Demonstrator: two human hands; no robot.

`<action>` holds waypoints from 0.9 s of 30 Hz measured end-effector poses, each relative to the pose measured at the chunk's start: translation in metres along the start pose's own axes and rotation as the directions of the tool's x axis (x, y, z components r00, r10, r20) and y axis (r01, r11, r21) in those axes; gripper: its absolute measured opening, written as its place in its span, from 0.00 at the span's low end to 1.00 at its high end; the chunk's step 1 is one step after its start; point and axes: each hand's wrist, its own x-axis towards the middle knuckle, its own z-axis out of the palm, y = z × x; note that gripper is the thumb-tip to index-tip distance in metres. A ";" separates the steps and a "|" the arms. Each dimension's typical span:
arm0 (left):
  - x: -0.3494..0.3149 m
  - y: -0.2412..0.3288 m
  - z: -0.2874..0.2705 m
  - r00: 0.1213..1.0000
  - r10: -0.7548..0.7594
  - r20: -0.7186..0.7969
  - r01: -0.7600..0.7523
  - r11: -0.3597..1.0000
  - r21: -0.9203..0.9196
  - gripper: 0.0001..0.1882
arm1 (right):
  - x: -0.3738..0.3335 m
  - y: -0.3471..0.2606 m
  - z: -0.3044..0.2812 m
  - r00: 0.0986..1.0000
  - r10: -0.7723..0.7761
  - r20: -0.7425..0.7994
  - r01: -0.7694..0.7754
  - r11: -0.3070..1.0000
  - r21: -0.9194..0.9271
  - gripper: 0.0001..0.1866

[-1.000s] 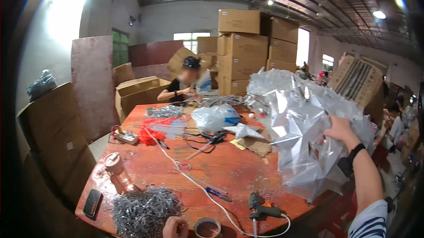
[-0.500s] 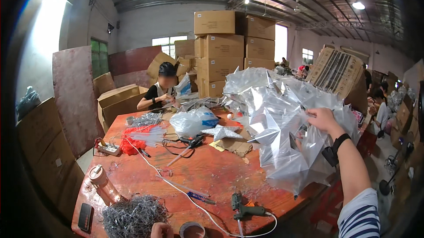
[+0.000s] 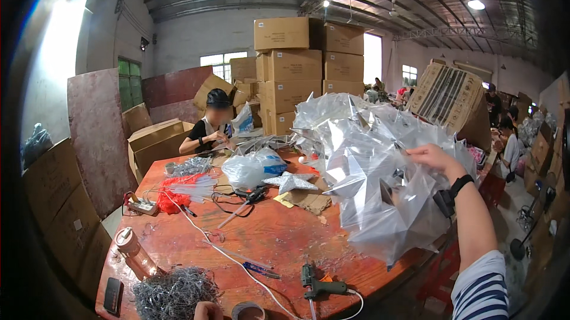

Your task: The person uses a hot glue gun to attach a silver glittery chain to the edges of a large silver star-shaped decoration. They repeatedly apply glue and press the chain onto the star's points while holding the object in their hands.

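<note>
A large bulky clear plastic bag (image 3: 415,219) with silver, pointed star shapes in it lies on the right of the table. My right hand (image 3: 436,158) reaches over its top, fingers pressed together on the film; the thumb side is partly hidden. Only a small rounded part of my left hand (image 3: 208,311) shows at the bottom edge, beside a tangled heap of grey tinsel wire (image 3: 173,293) and a roll of tape (image 3: 248,310). Its fingers are mostly out of sight. A finished-looking silver glitter star (image 3: 291,181) lies left of the bag.
On the red table (image 3: 267,237) are a green glue gun (image 3: 320,286) with a white cord, a second glue gun (image 3: 254,194), a pink bottle (image 3: 138,254), a phone (image 3: 113,295) and a power strip (image 3: 142,205). A co-worker (image 3: 205,130) sits opposite. Cartons (image 3: 291,65) are stacked behind.
My right hand has shifted slightly left over the bag, its fingers stretched further forward. The bag's film has changed shape a little. The whole view has moved slightly.
</note>
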 end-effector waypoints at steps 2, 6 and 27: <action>0.000 -0.004 0.001 1.000 -0.021 -0.005 0.021 0.999 -0.032 0.03 | -0.013 -0.007 -0.007 0.997 0.047 0.056 -0.052 0.995 0.085 0.18; 0.000 -0.010 0.003 0.998 -0.056 0.034 0.057 0.998 -0.041 0.03 | -0.031 -0.001 0.004 0.980 -0.143 0.136 0.130 0.987 0.094 0.15; -0.002 -0.021 0.004 0.997 -0.074 -0.011 0.074 0.997 0.035 0.03 | -0.098 -0.001 0.120 0.468 -0.874 -0.128 0.703 0.456 -0.545 0.24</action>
